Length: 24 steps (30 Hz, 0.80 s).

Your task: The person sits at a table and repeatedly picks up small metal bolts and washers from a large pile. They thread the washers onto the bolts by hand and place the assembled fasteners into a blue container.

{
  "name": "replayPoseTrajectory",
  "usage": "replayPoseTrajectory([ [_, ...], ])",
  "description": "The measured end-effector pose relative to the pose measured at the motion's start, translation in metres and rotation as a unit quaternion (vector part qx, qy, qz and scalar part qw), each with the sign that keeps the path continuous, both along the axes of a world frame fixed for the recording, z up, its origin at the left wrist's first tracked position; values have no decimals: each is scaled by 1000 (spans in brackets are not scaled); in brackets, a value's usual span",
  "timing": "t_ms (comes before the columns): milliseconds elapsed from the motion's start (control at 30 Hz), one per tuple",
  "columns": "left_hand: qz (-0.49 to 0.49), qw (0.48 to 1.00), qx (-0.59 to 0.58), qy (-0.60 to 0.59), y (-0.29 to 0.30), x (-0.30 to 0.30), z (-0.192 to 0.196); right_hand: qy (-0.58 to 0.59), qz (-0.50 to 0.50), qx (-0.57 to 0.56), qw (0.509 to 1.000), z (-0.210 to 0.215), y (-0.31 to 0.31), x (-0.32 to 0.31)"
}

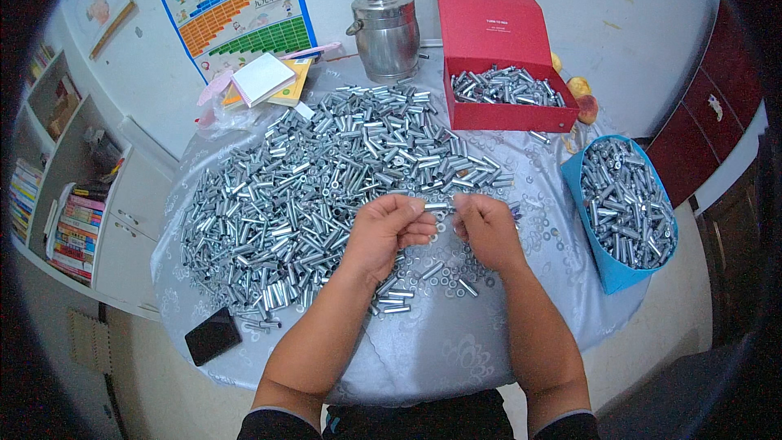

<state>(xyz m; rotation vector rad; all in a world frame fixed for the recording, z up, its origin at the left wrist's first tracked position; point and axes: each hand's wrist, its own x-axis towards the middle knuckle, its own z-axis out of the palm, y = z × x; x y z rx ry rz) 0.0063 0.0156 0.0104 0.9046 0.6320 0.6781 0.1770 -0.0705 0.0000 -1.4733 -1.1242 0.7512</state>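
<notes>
Between finger and thumb, my left hand [381, 232] pinches a short silver metal sleeve [437, 206] that lies level above the table. Close to the sleeve's right end, my right hand [490, 230] is closed in a pinch; what sits in its fingertips is too small to make out. A wide heap of loose metal sleeves [285, 195] spreads to the left of and beyond my hands. Under and between the hands lie scattered washers [446, 271] and several single sleeves [432, 270].
A red box [509, 118] of metal parts stands open at the back right, a blue bin [603, 269] of bolt-like pieces at the right edge. A steel pot [387, 37], notebooks [262, 80] and a black phone [213, 336] also sit on the cloth-covered table [456, 358]. Bookshelves [73, 195] are left.
</notes>
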Motion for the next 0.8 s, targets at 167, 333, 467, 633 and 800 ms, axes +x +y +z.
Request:
replayPoseTrajectory([
  [167, -1, 1000, -2, -6, 0, 1, 0, 97, -1, 71, 993, -1, 4, -9],
  [333, 3, 1000, 3, 2, 0, 1, -2, 69, -47, 30, 996, 7, 2, -12],
  [467, 4, 1000, 3, -2, 0, -1, 0, -40, -3, 1, 999, 2, 0, -3],
  [633, 8, 1000, 1, 10, -1, 1, 2, 25, -13, 48, 998, -3, 3, -6],
  [800, 5, 1000, 7, 11, -1, 0, 1, 64, -23, -31, 997, 3, 0, -6],
])
